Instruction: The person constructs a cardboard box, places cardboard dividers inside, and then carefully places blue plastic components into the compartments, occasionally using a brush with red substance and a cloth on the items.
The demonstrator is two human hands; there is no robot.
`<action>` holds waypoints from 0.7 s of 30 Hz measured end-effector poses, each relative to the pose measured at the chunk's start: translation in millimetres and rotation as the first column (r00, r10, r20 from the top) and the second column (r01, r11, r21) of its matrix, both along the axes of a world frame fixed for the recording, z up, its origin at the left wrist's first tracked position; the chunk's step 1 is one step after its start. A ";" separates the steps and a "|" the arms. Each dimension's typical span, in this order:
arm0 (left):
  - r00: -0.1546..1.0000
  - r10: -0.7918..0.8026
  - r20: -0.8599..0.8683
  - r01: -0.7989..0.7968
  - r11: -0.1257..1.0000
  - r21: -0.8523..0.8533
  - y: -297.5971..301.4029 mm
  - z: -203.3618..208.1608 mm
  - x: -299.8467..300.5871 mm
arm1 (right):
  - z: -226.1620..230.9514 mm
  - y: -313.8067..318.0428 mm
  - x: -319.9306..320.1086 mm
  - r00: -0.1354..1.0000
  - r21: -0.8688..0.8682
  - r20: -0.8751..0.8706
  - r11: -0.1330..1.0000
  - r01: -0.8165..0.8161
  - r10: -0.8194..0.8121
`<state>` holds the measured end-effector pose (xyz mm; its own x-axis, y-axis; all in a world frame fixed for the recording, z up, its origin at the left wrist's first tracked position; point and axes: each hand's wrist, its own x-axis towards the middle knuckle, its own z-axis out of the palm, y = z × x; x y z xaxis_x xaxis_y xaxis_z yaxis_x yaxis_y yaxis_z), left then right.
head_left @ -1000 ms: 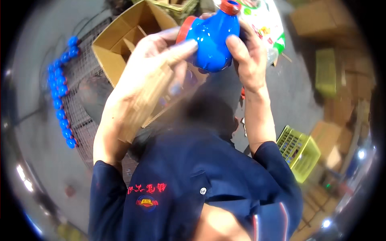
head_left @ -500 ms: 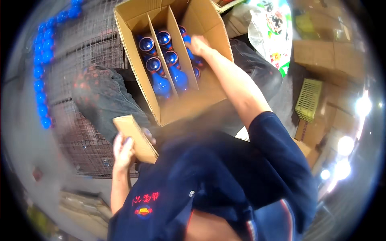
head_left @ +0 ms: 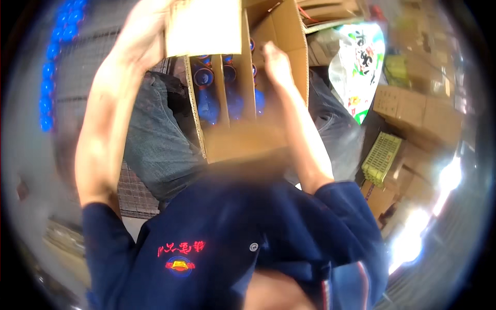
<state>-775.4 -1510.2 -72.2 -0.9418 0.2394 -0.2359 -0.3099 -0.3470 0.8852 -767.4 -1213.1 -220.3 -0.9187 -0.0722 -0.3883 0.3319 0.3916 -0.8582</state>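
My left hand (head_left: pixel 150 36) grips a pale, brightly lit piece of cardboard (head_left: pixel 204 28), held above the left part of an open cardboard box (head_left: pixel 301 57). The piece hides the far left of the box. Upright cardboard dividers (head_left: pixel 249 67) split the box into narrow rows. In these rows lie glossy blue bottles (head_left: pixel 208 106) with red-rimmed round ends; a few show below the held piece. Inside the right part of the box is my right hand (head_left: pixel 278 64), beside the right-hand divider. Its fingers are partly hidden and blurred, so whether they grip anything is unclear.
The box rests between my legs (head_left: pixel 160 129). Blue round objects (head_left: pixel 47 88) stand in lines at the far left, next to wire mesh (head_left: pixel 137 191). To the right are a printed plastic bag (head_left: pixel 359 67), a yellow-green crate (head_left: pixel 382 157) and stacked cartons (head_left: pixel 418 113).
My left hand has risen from beside my left leg to above the box, bringing the cardboard piece. My right hand has come off the blue bottle and moved slightly right.
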 end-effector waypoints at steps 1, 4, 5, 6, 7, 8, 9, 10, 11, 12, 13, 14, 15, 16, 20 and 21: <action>0.990 -0.117 0.073 0.094 0.960 0.263 8.4 -8.7 -7.8 | 24.5 -6.0 -3.6 0.970 -0.534 0.086 0.812 0.237 -0.227; 0.941 -0.011 -0.340 -0.048 0.985 -0.164 27.5 -25.7 -10.7 | 104.8 -67.0 13.0 0.977 -0.614 -0.060 0.779 0.125 -0.204; 0.813 -0.026 -0.582 -0.162 0.950 -0.268 37.6 -21.1 -14.7 | 109.8 -72.6 19.5 0.940 -0.350 -0.272 0.931 0.103 -0.207; 0.812 0.048 -0.582 -0.315 0.875 -0.368 34.3 -14.5 -17.9 | 106.0 -93.4 20.6 0.863 -0.392 -0.315 0.882 0.260 -0.394; 0.809 0.134 -0.572 -0.511 0.641 -0.572 37.1 -3.8 -19.4 | 63.1 -87.4 13.6 0.810 -0.082 -0.546 0.976 0.203 -0.214; 0.812 0.227 -0.537 -0.486 0.772 -0.410 27.1 3.1 -24.9 | 44.9 -109.9 15.5 0.780 0.253 -0.624 0.934 0.251 -0.040; 0.818 0.311 -0.484 -0.459 0.860 -0.222 17.3 5.4 -29.3 | 21.7 -130.1 23.7 0.845 0.357 -0.530 0.921 0.156 0.062; 0.819 0.298 -0.491 -0.444 0.871 -0.212 19.3 2.4 -39.6 | -37.9 -130.2 28.8 0.938 0.601 -0.279 0.799 0.001 0.208; 0.862 0.362 -0.354 -0.404 0.914 -0.049 18.0 -0.1 -44.3 | -77.4 -135.6 38.4 0.906 0.766 -0.197 0.636 -0.096 0.375; 0.894 0.403 -0.198 -0.387 0.915 0.115 13.6 -4.0 -45.8 | -100.3 -140.7 51.8 0.921 0.749 -0.049 0.625 -0.221 0.386; 0.891 0.401 -0.212 -0.385 0.916 0.114 13.9 8.8 -45.1 | -138.4 -139.9 65.1 0.944 0.700 0.100 0.652 -0.291 0.315; 0.936 0.343 -0.078 -0.312 0.912 0.267 5.9 13.1 -40.4 | -137.1 -142.8 77.2 0.916 0.682 0.165 0.629 -0.373 0.365; 0.951 0.301 -0.066 -0.250 0.879 0.406 0.4 13.5 -34.7 | -137.5 -147.6 77.6 0.902 0.629 0.214 0.654 -0.421 0.375; 0.976 0.207 -0.065 -0.139 0.825 0.547 10.1 20.0 -35.1 | -153.4 -134.8 65.1 0.898 0.632 0.215 0.647 -0.427 0.383; 0.975 0.223 0.014 -0.209 0.888 0.410 0.4 -8.4 -33.6 | -42.2 -136.6 24.1 0.943 0.344 -0.203 0.921 -0.184 0.264; 0.993 0.107 0.041 -0.114 0.913 0.392 17.1 1.4 -35.7 | -27.8 -95.3 -1.9 0.999 -0.078 -0.022 0.996 -0.050 0.049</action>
